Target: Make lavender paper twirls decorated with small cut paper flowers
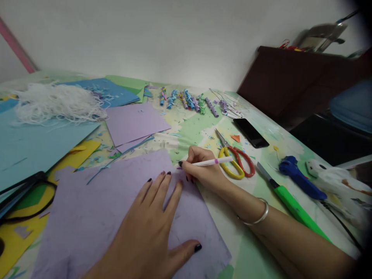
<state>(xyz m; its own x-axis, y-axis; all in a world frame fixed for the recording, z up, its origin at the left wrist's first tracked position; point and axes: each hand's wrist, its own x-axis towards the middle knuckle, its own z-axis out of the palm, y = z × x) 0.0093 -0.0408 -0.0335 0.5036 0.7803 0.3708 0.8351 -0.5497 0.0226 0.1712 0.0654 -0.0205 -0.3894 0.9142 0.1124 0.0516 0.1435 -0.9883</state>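
Note:
My left hand (151, 224) lies flat, fingers spread, on a large purple paper sheet (87, 217) in front of me. My right hand (203, 170) grips a white pen (213, 162) with a purple band, its tip touching the sheet's far right corner. A silver bangle (257, 217) circles my right wrist. Just beyond my right hand lie scissors (235, 161) with yellow and red handles.
A black phone (250, 132), a green-handled cutter (287, 199), a blue glue gun (299, 178) and a white toy (334, 182) lie to the right. Rolled paper curls (188, 100) line the far edge. White shredded strands (58, 102), blue, lilac, green and yellow sheets fill the left.

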